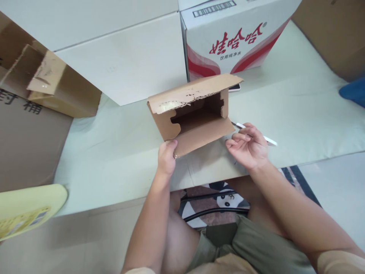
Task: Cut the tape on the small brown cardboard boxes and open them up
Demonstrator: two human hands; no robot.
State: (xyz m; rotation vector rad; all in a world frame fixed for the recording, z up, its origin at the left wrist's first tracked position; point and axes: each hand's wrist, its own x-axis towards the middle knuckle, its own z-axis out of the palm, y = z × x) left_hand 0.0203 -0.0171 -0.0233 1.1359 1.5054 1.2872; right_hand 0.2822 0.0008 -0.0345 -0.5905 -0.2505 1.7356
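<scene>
A small brown cardboard box [203,140] is tilted with its opening toward me, and its inside looks dark and hollow. The upper flap has a torn, ragged edge. My left hand [167,156] grips the lower left corner of the box, thumb on top of the flap. Just right of the box, my right hand [249,146] is closed around a slim white utility knife [270,141]. The knife's dark tip points at the box's lower right corner; whether it touches the cardboard I cannot tell.
A large white carton [128,61] and a red-and-white water carton [228,42] stand behind the box. Brown cartons [25,140] are on the left. A yellow-green plastic piece [31,207] sits at lower left, a blue object [353,92] at the right edge. Pale cloth [302,125] covers the surface.
</scene>
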